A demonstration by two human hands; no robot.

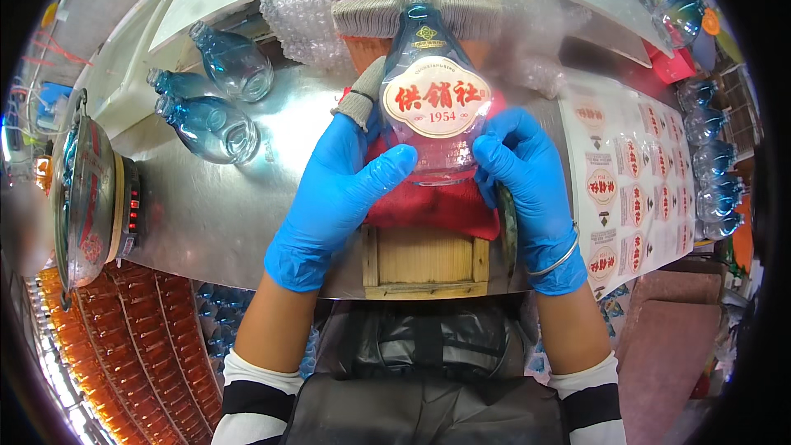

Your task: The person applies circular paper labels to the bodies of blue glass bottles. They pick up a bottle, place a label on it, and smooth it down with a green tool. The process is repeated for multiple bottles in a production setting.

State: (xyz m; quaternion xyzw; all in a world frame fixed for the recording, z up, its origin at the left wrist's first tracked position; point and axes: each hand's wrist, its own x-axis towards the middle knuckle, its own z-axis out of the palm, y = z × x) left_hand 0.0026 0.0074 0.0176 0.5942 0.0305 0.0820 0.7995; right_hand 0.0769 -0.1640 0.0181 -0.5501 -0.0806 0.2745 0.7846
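A blue-to-clear glass bottle leans back in front of me, its neck away from me, with a cream label with red lettering on its front. My left hand, in a blue glove with a grey knit cover over its fingers, grips the bottle's left side, thumb on the lower front. My right hand, also gloved in blue, has its thumb and forefinger pinched beside the label's lower right edge. Out from under its curled fingers comes a dark green curved strip. A red cloth lies beneath the bottle.
Three blue glass bottles stand left on the metal table, near a metal pan on a burner. A printed label sheet lies right. Folded knit cloth and bubble wrap sit behind, a wooden frame in front.
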